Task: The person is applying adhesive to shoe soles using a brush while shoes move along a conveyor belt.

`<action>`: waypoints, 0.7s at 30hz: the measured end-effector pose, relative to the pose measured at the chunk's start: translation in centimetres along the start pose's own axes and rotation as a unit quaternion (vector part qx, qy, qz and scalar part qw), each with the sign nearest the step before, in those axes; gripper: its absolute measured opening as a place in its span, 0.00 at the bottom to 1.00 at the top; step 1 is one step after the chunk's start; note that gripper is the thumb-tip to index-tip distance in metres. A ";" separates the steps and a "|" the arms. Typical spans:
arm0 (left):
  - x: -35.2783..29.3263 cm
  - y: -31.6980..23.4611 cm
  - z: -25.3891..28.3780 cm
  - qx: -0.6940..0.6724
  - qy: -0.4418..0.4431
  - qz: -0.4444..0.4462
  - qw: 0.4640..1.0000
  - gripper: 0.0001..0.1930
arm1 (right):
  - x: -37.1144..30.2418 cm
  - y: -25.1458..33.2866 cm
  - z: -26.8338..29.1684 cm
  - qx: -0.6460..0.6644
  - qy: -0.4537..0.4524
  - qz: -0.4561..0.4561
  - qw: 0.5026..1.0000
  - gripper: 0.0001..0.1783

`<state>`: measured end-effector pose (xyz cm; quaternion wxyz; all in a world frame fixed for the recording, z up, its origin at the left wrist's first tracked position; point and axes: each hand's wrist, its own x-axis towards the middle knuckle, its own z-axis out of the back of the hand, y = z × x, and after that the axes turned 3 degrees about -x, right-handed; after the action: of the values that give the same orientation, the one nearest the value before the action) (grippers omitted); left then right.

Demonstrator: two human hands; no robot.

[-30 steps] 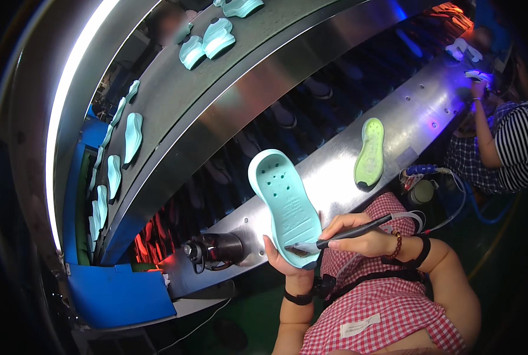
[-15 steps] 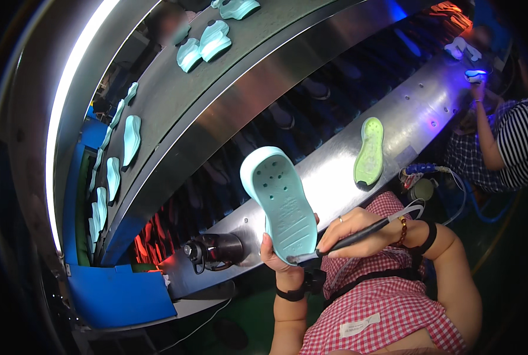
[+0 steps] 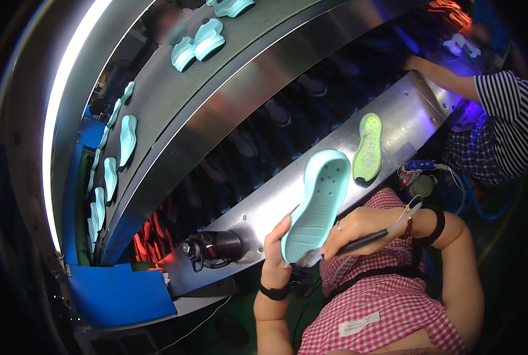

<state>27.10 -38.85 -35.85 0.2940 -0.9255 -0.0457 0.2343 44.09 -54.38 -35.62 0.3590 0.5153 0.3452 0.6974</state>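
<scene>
My left hand [image 3: 276,245] grips a light-blue shoe sole [image 3: 318,200] by the side near its heel end. Its hollow inner face, with several small holes toward the toe, is turned up, and the toe points away and to the right. My right hand [image 3: 359,229] is closed round a black-handled brush [image 3: 366,240] that has a clear tube at its back end. The brush's tip touches the heel edge of the sole. Beyond my right hand, a yellow-green sole [image 3: 368,145] with a black heel end lies on the metal ledge.
A dark bottle [image 3: 219,247] lies on the metal ledge [image 3: 249,222]. Above, a curved conveyor belt [image 3: 163,112] carries several light-blue soles. More footwear hangs in the dark space below it. At the right, a co-worker in a striped sleeve [image 3: 504,97] reaches across; a blue air hose fitting [image 3: 419,165] sits nearer.
The light-blue sole has swung to the right and its toe leans right. The brush has shifted along the heel edge. The co-worker's arm now stretches left, toward the dark space.
</scene>
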 end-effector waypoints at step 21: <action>-1.2 0.8 -0.5 0.120 -0.108 0.117 0.980 0.25 | -2.1 0.7 4.3 -0.122 0.180 -0.073 0.973 0.15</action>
<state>26.21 -40.02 -35.50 0.3669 -0.8515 0.0601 0.3698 48.55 -56.04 -35.00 0.4009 0.3074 0.3533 0.7873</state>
